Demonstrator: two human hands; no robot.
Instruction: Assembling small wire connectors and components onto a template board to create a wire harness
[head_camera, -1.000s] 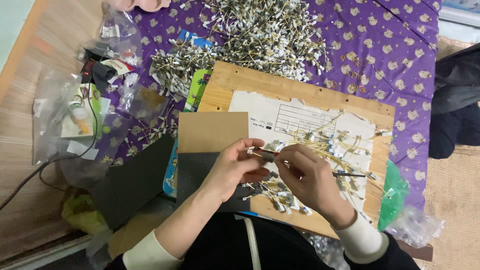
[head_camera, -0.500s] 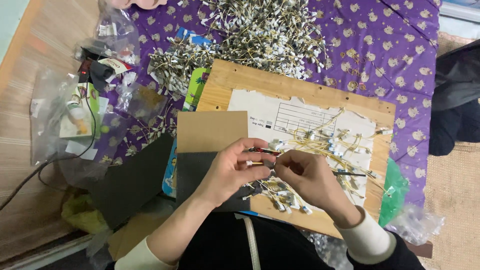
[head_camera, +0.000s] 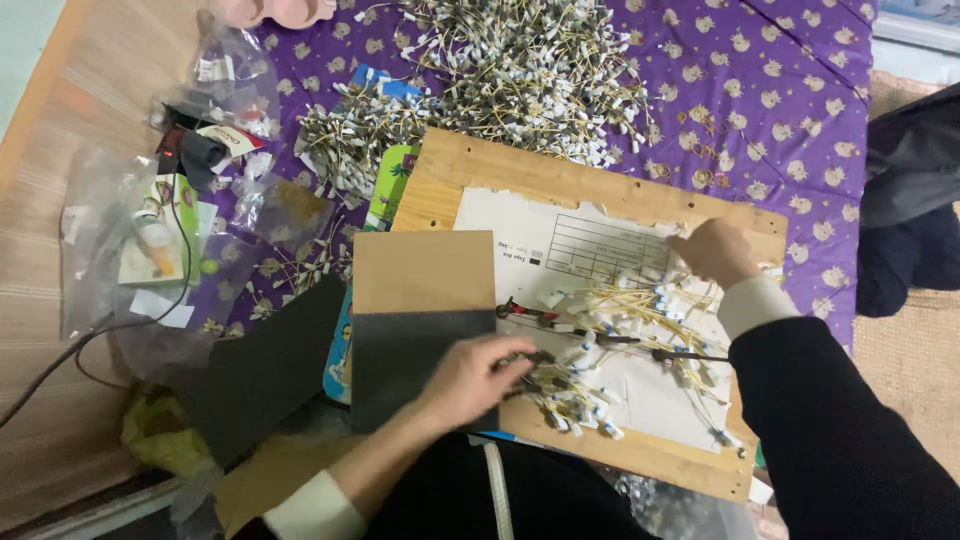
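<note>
L hand (head_camera: 470, 375): grip pinched on tagged wires (head_camera: 555, 385) near board (head_camera: 450, 165) front.
R hand (head_camera: 715, 250): fingers curled, grip state unclear, at wire pile (head_camera: 650, 300) far edge.

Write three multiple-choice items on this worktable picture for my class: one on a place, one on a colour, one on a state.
1. Where is the right hand?
A. at the far edge of the white printed paper sheet
B. on the clear plastic bags
C. off the board

2. What colour is the patterned cloth?
A. green
B. purple
C. red

3. How is the left hand?
A. flat and open
B. fingers closed on small yellow-stemmed tagged pieces
C. out of view

Answers: 1 A, it reaches across the sheet; 2 B, purple shows around the wooden board; 3 B, the fingers pinch the pieces.
</note>
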